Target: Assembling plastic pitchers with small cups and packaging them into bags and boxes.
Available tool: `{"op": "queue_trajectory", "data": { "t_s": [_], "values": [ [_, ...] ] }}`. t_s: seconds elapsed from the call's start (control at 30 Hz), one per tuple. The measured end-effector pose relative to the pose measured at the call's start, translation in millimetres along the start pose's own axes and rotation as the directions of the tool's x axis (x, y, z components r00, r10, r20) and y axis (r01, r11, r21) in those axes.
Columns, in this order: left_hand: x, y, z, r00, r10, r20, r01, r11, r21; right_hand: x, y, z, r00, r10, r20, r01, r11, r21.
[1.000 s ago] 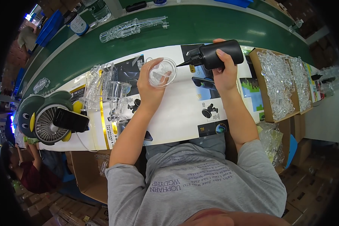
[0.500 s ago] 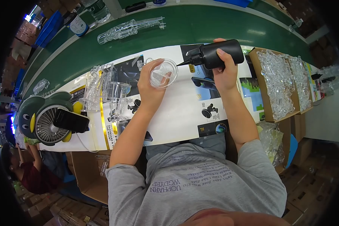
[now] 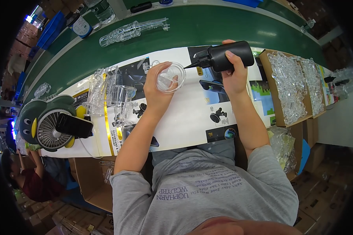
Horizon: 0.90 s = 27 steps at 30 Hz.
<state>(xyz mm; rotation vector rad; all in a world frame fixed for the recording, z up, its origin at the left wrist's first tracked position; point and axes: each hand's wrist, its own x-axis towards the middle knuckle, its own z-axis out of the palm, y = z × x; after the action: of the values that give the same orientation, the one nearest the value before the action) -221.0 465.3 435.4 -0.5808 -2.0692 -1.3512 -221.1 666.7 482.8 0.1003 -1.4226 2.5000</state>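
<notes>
the left hand (image 3: 155,84) curls its fingers round a clear cup (image 3: 171,73); right of them, the right hand (image 3: 235,76) grips a black bottle (image 3: 232,56), long axis sideways, nozzle (image 3: 201,60) pointing at the cup.

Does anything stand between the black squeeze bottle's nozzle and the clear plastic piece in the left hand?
Nothing visible does. The right hand holds the black squeeze bottle, its tapered nozzle aimed at the clear plastic piece in the left hand; whether the tip touches is unclear.
</notes>
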Motion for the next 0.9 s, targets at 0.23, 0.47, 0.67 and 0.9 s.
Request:
{"op": "queue_trajectory", "data": {
  "t_s": [0.23, 0.47, 0.67, 0.9],
  "values": [
    [0.9, 1.2, -0.4, 1.000, -0.009, -0.017, 0.009, 1.000, -0.012, -0.2, 0.3, -0.9, 1.000, 0.006, 0.014, -0.006, 1.000, -0.007],
    [0.0, -1.2, 0.4, 1.000, 0.005, -0.016, -0.006, 1.000, -0.018, -0.2, 0.0, -0.2, 1.000, -0.015, 0.011, 0.015, 1.000, -0.002],
    [0.9, -0.7, 0.4, 0.999, 0.041, -0.007, -0.041, 0.999, 0.006, -0.8, -0.2, 0.0, 1.000, -0.025, 0.011, 0.025, 1.000, -0.010],
    [-0.8, -2.6, 1.5, 0.999, 0.047, -0.011, -0.047, 0.999, 0.004, -1.1, -0.2, -0.3, 1.000, -0.021, 0.022, 0.021, 1.000, -0.017]
  ]
}}
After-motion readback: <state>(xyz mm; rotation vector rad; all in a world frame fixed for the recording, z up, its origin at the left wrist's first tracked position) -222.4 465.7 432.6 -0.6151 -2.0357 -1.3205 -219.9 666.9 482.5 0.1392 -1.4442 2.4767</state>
